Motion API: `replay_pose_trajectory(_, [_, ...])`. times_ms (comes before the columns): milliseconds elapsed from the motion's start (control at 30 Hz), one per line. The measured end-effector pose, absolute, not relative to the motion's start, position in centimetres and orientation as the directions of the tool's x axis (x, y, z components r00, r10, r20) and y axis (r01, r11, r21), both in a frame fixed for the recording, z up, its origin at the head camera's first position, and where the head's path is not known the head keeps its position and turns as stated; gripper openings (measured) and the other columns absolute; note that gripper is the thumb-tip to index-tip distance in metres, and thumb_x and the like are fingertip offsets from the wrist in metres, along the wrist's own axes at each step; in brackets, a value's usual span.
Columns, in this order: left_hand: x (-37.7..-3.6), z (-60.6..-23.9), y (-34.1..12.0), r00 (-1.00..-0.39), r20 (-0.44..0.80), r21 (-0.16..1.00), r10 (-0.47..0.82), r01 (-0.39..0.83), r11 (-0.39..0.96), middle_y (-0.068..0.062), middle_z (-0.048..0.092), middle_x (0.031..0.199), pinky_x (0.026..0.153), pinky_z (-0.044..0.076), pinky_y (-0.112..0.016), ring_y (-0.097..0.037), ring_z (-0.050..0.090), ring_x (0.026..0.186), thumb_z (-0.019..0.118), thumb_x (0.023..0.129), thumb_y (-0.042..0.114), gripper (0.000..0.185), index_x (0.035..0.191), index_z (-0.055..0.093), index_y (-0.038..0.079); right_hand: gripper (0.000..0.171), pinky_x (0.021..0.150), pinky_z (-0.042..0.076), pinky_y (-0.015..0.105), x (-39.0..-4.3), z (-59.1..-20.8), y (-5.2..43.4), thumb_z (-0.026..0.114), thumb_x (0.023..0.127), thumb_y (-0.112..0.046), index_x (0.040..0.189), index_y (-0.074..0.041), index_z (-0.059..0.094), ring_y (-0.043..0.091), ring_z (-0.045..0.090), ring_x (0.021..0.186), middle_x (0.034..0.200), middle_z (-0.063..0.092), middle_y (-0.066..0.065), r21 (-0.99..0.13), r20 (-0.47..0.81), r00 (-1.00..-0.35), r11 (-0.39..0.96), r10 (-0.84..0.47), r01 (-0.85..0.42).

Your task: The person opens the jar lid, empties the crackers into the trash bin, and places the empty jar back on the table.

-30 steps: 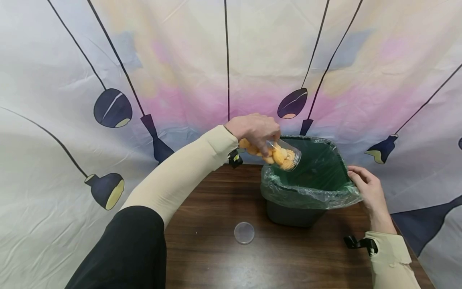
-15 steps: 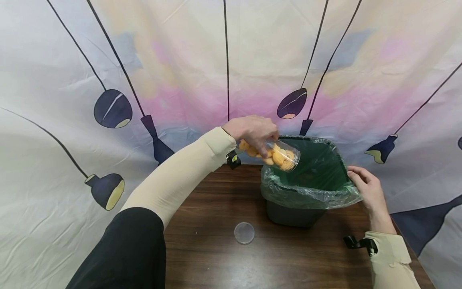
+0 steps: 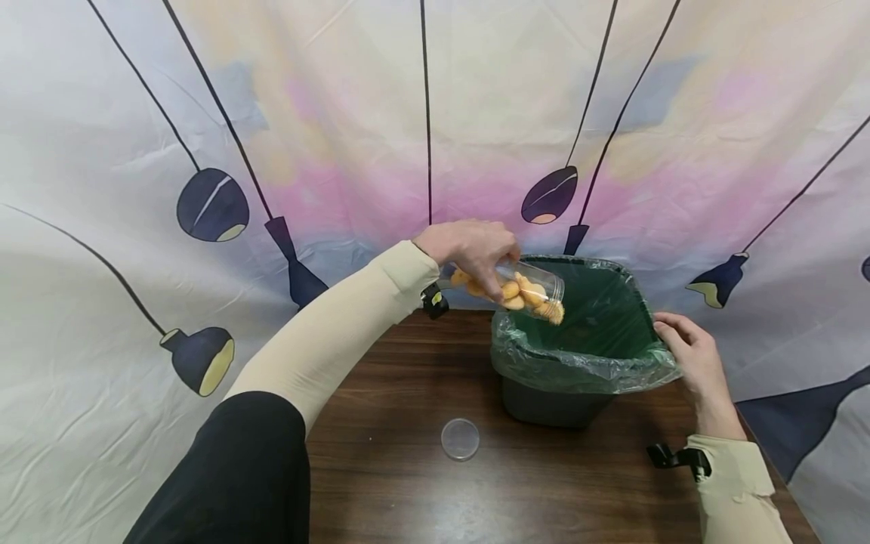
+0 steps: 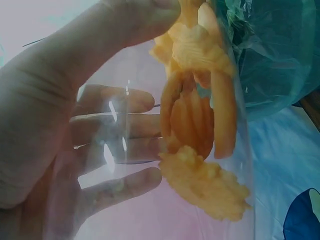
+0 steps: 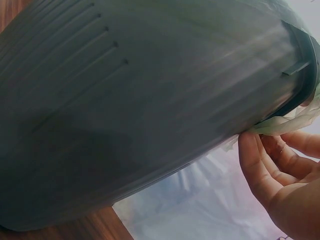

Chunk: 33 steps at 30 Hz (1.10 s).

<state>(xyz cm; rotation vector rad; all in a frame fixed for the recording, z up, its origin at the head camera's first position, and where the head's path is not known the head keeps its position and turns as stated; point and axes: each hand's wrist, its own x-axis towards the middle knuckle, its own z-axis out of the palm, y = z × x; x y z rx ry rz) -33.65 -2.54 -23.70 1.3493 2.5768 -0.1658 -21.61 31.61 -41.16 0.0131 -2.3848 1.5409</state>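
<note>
A dark wooden table (image 3: 421,393) is set against a pale curtain (image 3: 340,113) printed with hanging lamps. In the head view, a dark bin (image 3: 553,404) lined with a green bag (image 3: 598,317) is seen standing on the table toward the right. A clear plastic cup (image 3: 526,283) holding orange snack pieces (image 3: 523,296) is gripped by the left hand (image 3: 469,245) and tilted mouth-down over the bin's near-left rim, with one piece at the lip of the cup. The bin's right rim is touched by the right hand (image 3: 693,355), whose fingers are curled against the bag's edge. A small round clear lid (image 3: 460,439) is seen lying flat on the table, apart from the bin and in front of it.

In the left wrist view, the cup (image 4: 150,150) is wrapped by the fingers (image 4: 115,125), which are seen through its clear wall, and the ridged orange pieces (image 4: 200,130) are gathered toward the mouth, with the green bag (image 4: 275,50) just beyond.

In the right wrist view, the bin's dark ribbed wall (image 5: 140,110) fills the frame, and the bag's edge (image 5: 280,125) is pinched at the rim by the fingertips (image 5: 250,150).
</note>
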Motion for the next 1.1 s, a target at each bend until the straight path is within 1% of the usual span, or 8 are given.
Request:
replay_pose_trajectory(233, [-33.8,-23.4,-2.6,-0.546,-0.252,0.013,0.799,0.823,0.567,0.004,0.043,0.073,0.054,0.029,-0.025,-0.01,0.036,0.063,0.079,0.071,0.055,0.05,0.096,0.064,0.014,0.034,0.074,0.038,0.009,-21.6,-41.1,31.6,0.052,0.101,-0.03,0.127,-0.009,0.061,-0.008,0.048,0.098,0.106,0.051,-0.031,-0.89,0.25,-0.955,0.425,0.156,-0.164])
replay_pose_trajectory(367, [-33.9,-23.6,-2.9,-0.538,-0.242,0.028,0.807,0.828,0.56,0.004,0.044,0.073,0.054,0.029,-0.024,-0.01,0.036,0.063,0.079,0.071,0.055,0.049,0.097,0.065,0.015,0.035,0.075,0.038,0.01,-21.7,-41.1,31.6,0.052,0.101,-0.03,0.127,-0.009,0.061,-0.008,0.048,0.098,0.107,0.051,-0.031,-0.894,0.241,-0.957,0.421,0.159,-0.155])
replay_pose_trajectory(533, [-34.1,-23.8,-3.2,-0.523,-0.206,0.044,0.827,0.839,0.542,0.004,0.035,0.068,0.053,0.023,-0.026,-0.01,0.029,0.059,0.079,0.071,0.054,0.046,0.09,0.063,0.015,0.036,0.075,0.038,0.009,-21.7,-41.1,31.7,0.052,0.101,-0.031,0.128,-0.009,0.06,-0.008,0.047,0.098,0.107,0.05,-0.031,-0.893,0.237,-0.959,0.425,0.159,-0.15])
replay_pose_trajectory(667, [-34.1,-23.9,-3.3,-0.508,-0.187,0.057,0.841,0.849,0.526,0.004,0.03,0.065,0.053,0.021,-0.026,-0.01,0.024,0.057,0.078,0.072,0.053,0.051,0.085,0.061,0.007,0.036,0.074,0.039,0.009,-21.6,-41.1,31.8,0.052,0.101,-0.031,0.127,-0.008,0.06,-0.008,0.047,0.097,0.106,0.05,-0.031,-0.887,0.241,-0.958,0.436,0.157,-0.152])
replay_pose_trajectory(767, [-34.1,-24.0,-3.4,-0.503,-0.179,0.065,0.846,0.852,0.52,0.004,0.028,0.063,0.053,0.02,-0.026,-0.01,0.023,0.057,0.079,0.072,0.052,0.053,0.083,0.058,0.005,0.036,0.074,0.039,0.009,-21.5,-41.1,31.9,0.052,0.101,-0.03,0.128,-0.008,0.06,-0.008,0.048,0.097,0.106,0.05,-0.032,-0.884,0.244,-0.957,0.442,0.155,-0.153])
replay_pose_trajectory(933, [-34.3,-24.1,-3.6,-0.497,-0.163,0.068,0.853,0.856,0.512,0.004,0.026,0.062,0.052,0.02,-0.026,-0.01,0.021,0.056,0.079,0.071,0.052,0.052,0.075,0.048,0.01,0.036,0.074,0.039,0.009,-21.5,-41.1,31.9,0.052,0.101,-0.03,0.128,-0.008,0.06,-0.008,0.048,0.097,0.107,0.05,-0.032,-0.884,0.247,-0.957,0.439,0.152,-0.159])
replay_pose_trajectory(1100, [-34.3,-24.1,-3.7,-0.494,-0.152,0.075,0.856,0.858,0.509,0.004,0.025,0.063,0.053,0.02,-0.026,-0.011,0.021,0.057,0.079,0.07,0.053,0.054,0.073,0.044,0.012,0.036,0.074,0.039,0.01,-21.5,-41.0,31.9,0.052,0.101,-0.031,0.128,-0.009,0.06,-0.008,0.048,0.097,0.107,0.05,-0.032,-0.887,0.247,-0.957,0.434,0.152,-0.16])
